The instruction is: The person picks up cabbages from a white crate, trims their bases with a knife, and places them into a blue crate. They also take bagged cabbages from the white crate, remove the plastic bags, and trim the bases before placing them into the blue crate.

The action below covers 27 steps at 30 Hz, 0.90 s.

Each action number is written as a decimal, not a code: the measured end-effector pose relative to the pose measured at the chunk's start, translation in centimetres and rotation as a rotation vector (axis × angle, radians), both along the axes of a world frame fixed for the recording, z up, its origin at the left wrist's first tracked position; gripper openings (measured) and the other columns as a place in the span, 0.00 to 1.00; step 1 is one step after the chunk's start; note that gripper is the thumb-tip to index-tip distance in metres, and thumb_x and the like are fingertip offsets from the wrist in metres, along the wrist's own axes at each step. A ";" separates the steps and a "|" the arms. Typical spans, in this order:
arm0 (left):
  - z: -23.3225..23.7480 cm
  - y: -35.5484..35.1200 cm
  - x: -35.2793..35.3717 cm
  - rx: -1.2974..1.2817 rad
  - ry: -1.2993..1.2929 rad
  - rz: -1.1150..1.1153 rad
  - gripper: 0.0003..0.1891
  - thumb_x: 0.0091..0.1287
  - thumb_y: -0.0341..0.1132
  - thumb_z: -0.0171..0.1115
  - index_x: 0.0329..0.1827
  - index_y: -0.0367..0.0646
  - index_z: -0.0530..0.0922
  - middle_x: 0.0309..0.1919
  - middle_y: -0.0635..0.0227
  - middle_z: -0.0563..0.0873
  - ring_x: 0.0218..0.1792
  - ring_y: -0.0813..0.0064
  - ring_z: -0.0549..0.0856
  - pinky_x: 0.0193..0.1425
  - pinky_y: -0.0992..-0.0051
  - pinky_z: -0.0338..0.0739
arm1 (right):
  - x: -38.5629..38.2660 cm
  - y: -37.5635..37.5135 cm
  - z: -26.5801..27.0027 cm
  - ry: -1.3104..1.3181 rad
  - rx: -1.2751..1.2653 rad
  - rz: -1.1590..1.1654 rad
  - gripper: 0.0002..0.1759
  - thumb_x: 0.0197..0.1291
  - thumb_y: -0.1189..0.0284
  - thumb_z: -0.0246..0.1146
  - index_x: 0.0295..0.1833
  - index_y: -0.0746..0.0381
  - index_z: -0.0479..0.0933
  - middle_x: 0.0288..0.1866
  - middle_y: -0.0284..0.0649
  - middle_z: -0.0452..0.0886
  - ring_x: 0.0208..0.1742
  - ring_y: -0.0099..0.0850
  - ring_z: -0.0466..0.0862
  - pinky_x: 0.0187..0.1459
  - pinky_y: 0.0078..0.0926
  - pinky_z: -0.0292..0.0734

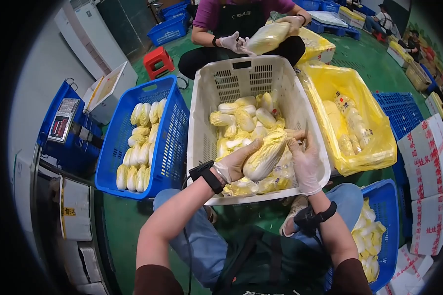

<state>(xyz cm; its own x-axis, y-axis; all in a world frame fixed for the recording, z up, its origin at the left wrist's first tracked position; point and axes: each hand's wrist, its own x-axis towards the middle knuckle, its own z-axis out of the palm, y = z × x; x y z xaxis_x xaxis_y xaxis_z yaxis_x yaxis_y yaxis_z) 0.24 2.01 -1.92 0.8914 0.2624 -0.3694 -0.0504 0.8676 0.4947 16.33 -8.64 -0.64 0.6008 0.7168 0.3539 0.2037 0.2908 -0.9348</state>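
Note:
A small napa cabbage (pixel 265 158) with yellow leaves and a white base lies between my two gloved hands, over the near half of a white crate (pixel 322 183). My left hand (pixel 237 161) is wrapped round its left side near the base. At the leafy upper end, my right hand (pixel 306 162) curls its fingers against the cabbage from the right. Below it inside the crate are several loose cabbages (pixel 246 118), and some wrapped in clear plastic (pixel 275 184) at the near side. Both wrists wear black strapped devices.
A blue crate (pixel 170 142) with rows of cabbages stands left, a yellow-lined box (pixel 379 155) with wrapped ones right. Another blue crate (pixel 390 231) is at lower right. Across from me a person (pixel 241 22) holds a wrapped cabbage (pixel 268 38). A scale (pixel 63 120) and red stool (pixel 158 62) are left.

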 end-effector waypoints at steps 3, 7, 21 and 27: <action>0.0 0.2 0.0 0.063 0.043 0.077 0.30 0.67 0.52 0.60 0.66 0.44 0.67 0.57 0.62 0.80 0.53 0.69 0.83 0.58 0.66 0.80 | 0.6 -0.2 0.3 0.150 0.106 0.028 0.08 0.64 0.73 0.64 0.44 0.64 0.74 0.36 0.32 0.78 0.39 0.21 0.77 0.45 0.21 0.73; -0.8 0.9 -0.3 0.181 0.100 0.197 0.26 0.67 0.42 0.64 0.64 0.43 0.69 0.54 0.65 0.81 0.50 0.73 0.83 0.56 0.70 0.80 | 0.7 0.0 1.7 0.277 0.049 0.090 0.15 0.63 0.68 0.65 0.50 0.64 0.73 0.39 0.34 0.79 0.42 0.23 0.79 0.50 0.23 0.74; -1.3 -0.3 1.1 0.719 0.165 0.423 0.36 0.52 0.36 0.74 0.63 0.36 0.68 0.53 0.63 0.79 0.52 0.73 0.80 0.59 0.73 0.74 | 0.9 1.5 -2.1 0.504 -0.304 0.008 0.11 0.63 0.67 0.65 0.45 0.62 0.75 0.31 0.30 0.75 0.31 0.17 0.72 0.33 0.15 0.67; 1.4 3.3 -1.1 -0.172 -0.286 0.668 0.34 0.62 0.58 0.50 0.65 0.43 0.69 0.55 0.56 0.79 0.55 0.56 0.79 0.62 0.57 0.74 | 4.2 0.8 -1.1 0.934 0.009 -0.092 0.13 0.66 0.59 0.61 0.43 0.57 0.74 0.20 0.20 0.63 0.12 0.11 0.54 0.12 0.14 0.45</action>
